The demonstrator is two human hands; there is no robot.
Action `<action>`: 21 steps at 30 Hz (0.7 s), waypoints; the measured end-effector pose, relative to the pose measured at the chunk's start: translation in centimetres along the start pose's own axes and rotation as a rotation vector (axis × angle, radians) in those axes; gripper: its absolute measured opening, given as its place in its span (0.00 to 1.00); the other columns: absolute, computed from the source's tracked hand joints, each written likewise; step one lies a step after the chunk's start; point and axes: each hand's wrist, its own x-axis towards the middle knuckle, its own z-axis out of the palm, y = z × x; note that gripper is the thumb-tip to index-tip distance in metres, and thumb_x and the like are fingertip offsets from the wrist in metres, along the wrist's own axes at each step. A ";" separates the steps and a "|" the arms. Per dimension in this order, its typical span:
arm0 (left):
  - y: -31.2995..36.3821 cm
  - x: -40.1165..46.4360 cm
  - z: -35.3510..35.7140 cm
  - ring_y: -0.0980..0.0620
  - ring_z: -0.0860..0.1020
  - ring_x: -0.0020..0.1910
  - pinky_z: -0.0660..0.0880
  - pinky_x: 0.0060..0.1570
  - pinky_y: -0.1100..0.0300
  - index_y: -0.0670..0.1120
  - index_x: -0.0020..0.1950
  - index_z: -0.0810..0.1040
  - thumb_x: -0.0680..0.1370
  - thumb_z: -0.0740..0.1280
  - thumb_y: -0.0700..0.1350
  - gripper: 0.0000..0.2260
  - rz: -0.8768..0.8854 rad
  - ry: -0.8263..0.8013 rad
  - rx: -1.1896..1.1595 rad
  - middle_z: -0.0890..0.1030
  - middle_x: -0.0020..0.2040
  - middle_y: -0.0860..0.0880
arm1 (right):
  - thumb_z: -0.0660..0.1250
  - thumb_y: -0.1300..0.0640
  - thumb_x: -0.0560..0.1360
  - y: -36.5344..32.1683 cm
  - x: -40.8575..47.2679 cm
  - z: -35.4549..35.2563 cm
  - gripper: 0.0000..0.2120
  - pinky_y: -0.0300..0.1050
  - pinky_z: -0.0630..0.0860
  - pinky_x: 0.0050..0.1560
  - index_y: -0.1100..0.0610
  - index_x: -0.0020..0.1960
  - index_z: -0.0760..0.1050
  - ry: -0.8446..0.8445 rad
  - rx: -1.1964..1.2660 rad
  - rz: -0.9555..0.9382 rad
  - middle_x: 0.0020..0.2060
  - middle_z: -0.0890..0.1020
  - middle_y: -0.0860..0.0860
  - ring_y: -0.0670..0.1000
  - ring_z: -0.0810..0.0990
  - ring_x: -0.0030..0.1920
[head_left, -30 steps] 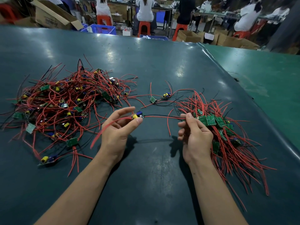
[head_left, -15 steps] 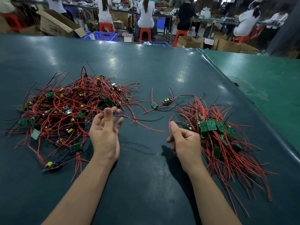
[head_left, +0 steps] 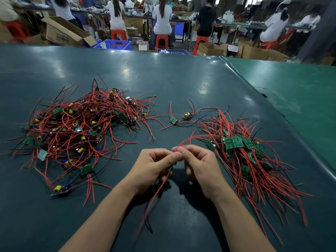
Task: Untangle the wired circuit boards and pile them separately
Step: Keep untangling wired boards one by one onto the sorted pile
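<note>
Two hands met over the dark green table (head_left: pixel 181 73), between the piles. The left hand (head_left: pixel 154 168) had its fingers curled around a small green board (head_left: pixel 170 168) and its red wires (head_left: pixel 154 195), which hung down toward the person. The right hand (head_left: pixel 198 166) pinched another red wire (head_left: pixel 192 138) that ran up and right to the neat pile (head_left: pixel 254 157). Half a second before, the hands were apart, the left one reaching at the tangled pile (head_left: pixel 78 128). Two loose boards (head_left: pixel 181 118) lay farther back.
</note>
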 end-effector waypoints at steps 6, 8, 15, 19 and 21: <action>0.4 -0.6 0.4 0.53 0.76 0.28 0.74 0.29 0.64 0.42 0.45 0.83 0.75 0.68 0.51 0.12 0.020 -0.071 0.014 0.79 0.33 0.47 | 0.74 0.56 0.68 0.3 0.3 0.4 0.05 0.32 0.62 0.19 0.58 0.39 0.83 0.051 0.163 0.089 0.27 0.78 0.52 0.43 0.65 0.18; 0.6 -0.6 0.5 0.52 0.80 0.34 0.77 0.35 0.61 0.42 0.44 0.83 0.76 0.66 0.49 0.11 0.013 -0.064 -0.007 0.82 0.37 0.46 | 0.73 0.62 0.71 0.4 0.4 0.5 0.02 0.35 0.66 0.23 0.60 0.40 0.83 0.092 0.184 0.060 0.25 0.77 0.50 0.43 0.66 0.19; 0.9 -0.4 0.1 0.52 0.76 0.25 0.72 0.27 0.66 0.43 0.33 0.83 0.78 0.68 0.43 0.14 -0.086 -0.033 -0.017 0.79 0.28 0.44 | 0.72 0.58 0.74 0.5 1.1 0.1 0.07 0.33 0.58 0.20 0.56 0.37 0.83 0.350 0.189 -0.043 0.19 0.67 0.48 0.44 0.61 0.19; 1.1 -0.5 0.2 0.52 0.76 0.24 0.71 0.26 0.66 0.44 0.31 0.83 0.71 0.68 0.48 0.12 -0.128 -0.067 -0.018 0.79 0.28 0.45 | 0.67 0.59 0.79 0.4 1.6 -0.7 0.14 0.33 0.58 0.20 0.57 0.35 0.82 0.444 0.375 -0.056 0.18 0.66 0.47 0.44 0.60 0.18; 1.0 -0.5 0.1 0.52 0.76 0.26 0.72 0.27 0.64 0.45 0.31 0.83 0.70 0.69 0.49 0.11 -0.119 -0.083 -0.010 0.79 0.29 0.45 | 0.64 0.58 0.80 0.5 1.7 -0.7 0.17 0.33 0.57 0.20 0.57 0.33 0.78 0.412 0.448 -0.025 0.18 0.64 0.47 0.44 0.59 0.17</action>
